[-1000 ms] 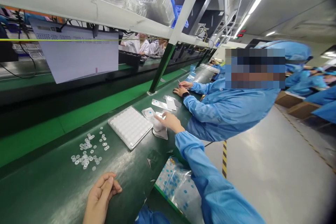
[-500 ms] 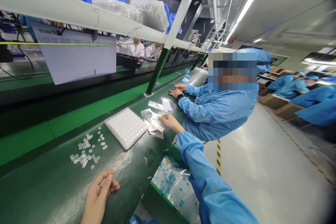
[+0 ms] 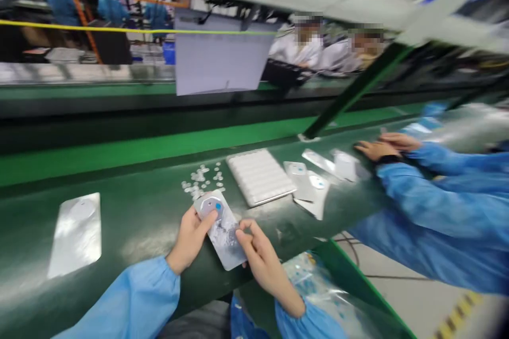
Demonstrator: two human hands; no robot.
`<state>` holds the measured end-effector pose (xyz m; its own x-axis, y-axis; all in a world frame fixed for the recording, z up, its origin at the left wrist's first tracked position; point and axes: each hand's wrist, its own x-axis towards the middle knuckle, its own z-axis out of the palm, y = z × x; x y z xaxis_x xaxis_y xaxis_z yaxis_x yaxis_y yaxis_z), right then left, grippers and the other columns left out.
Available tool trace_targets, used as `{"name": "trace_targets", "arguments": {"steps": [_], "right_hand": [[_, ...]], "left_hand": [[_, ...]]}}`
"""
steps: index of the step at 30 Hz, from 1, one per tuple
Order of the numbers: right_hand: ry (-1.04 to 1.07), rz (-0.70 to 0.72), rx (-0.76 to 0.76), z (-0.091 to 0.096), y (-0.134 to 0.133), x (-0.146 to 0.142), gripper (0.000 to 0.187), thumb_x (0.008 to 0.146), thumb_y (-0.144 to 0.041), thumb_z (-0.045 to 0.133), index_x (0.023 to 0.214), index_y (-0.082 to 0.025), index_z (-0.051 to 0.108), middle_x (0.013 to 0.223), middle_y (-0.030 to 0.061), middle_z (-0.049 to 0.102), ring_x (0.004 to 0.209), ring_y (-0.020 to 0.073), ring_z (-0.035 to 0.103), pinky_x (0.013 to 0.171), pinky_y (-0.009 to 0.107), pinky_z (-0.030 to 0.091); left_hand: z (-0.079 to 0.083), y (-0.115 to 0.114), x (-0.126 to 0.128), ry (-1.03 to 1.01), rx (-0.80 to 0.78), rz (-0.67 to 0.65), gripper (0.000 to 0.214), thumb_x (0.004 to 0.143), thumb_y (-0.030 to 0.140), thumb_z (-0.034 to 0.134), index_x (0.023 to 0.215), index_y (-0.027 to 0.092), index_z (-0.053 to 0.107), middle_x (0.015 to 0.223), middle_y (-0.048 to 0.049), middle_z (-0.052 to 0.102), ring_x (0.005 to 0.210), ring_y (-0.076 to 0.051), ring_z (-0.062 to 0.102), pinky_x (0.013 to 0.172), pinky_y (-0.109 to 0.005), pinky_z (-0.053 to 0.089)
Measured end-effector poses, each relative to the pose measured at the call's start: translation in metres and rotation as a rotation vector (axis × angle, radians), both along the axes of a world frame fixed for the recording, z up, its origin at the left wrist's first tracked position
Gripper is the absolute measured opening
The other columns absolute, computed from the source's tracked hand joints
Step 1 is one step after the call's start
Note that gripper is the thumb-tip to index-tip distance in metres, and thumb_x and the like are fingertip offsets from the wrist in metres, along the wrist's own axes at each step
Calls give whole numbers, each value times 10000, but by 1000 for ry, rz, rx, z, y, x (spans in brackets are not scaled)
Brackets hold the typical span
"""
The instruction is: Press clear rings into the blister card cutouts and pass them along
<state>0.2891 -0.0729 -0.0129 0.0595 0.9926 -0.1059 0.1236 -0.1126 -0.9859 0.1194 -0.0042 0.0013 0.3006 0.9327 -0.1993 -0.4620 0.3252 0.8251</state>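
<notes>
Clasping a silver plate (image 3: 227,246) above the green bench (image 3: 131,228), the left hand (image 3: 191,238) sets its thumb near a blue dot (image 3: 218,206), fingers curled behind; the right hand (image 3: 260,254) pinches the edge. A green-rimmed bin (image 3: 374,288) holds clear plastic (image 3: 306,270) with blue spots. Half a second ago the right hand was at the plates (image 3: 304,183) beside the white dimpled tray (image 3: 272,197).

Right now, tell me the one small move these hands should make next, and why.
Probably bring the right hand up to the blue dot on the silver plate and try lifting it. The left hand grips that plate with its thumb beside the dot; the right fingers are at its side edge. The loose plate at far left shows no blue dot.
</notes>
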Motion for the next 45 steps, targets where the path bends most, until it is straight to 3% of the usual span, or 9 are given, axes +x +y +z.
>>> {"name": "trace_targets", "arguments": {"steps": [3,7,10,16,21,24,27,39,45], "right_hand": [[73,36,-33,-18,-15,-50,375,1022,-624,489,1005,-251,457,588,-93,399,484,122,448,457,226,389],[11,114,-12,-21,-18,-74,322,1058,-552,464,1043,-231,496,587,-94,375,507,111,371,485,228,329],[-7,177,42,-15,-15,-75,283,1067,-494,481,1029,-219,540,623,-73,441,531,108,398,514,232,349],[-171,-167,300,-2,-1,-68,209,1068,-356,498,1174,-224,621,1019,81,702,804,182,668,652,277,546],[-582,-69,579,9,17,-66,266,1043,-188,511,1205,-236,717,1058,98,694,943,206,689,818,314,561],[-728,-58,649,9,23,-68,255,1044,-217,541,1194,-211,746,1046,107,702,865,198,687,775,307,566],[-791,-73,673,4,30,-66,218,1032,-300,602,1135,-217,775,991,89,718,787,185,670,705,291,560],[-753,-47,675,3,34,-69,233,1063,-210,482,987,-189,701,913,82,721,824,196,682,730,292,554],[-328,-112,502,-2,31,-75,154,1000,-206,567,891,-207,677,854,48,670,783,178,643,677,271,516]], "left_hand": [[-1,1,-22,9,-26,29,491,704,403,889,1059,123,698,1016,-138,792,954,-288,762,846,-362,603],[0,-4,-44,16,-129,66,428,646,353,890,949,141,675,831,-81,785,773,-254,764,679,-316,607],[-2,-3,-50,50,-171,75,419,642,355,879,924,155,643,759,-48,764,672,-220,735,591,-285,582],[-10,-3,-48,166,-106,36,340,724,385,816,900,132,675,765,-58,751,671,-183,698,600,-249,541],[-6,-8,-50,358,82,22,276,770,365,783,921,140,733,873,-66,766,816,-205,696,748,-275,535],[-4,-8,-53,406,124,4,338,758,394,786,988,147,758,999,-95,785,967,-264,701,886,-329,527],[-7,-3,-55,402,69,-39,420,745,493,774,979,144,759,962,-99,786,914,-282,700,836,-343,535],[-8,0,-55,431,56,-117,421,734,550,758,839,144,731,713,-31,693,675,-209,603,627,-281,463],[-9,-3,-54,356,53,-81,284,752,412,723,819,137,730,806,-52,741,778,-218,640,729,-290,488]]}}
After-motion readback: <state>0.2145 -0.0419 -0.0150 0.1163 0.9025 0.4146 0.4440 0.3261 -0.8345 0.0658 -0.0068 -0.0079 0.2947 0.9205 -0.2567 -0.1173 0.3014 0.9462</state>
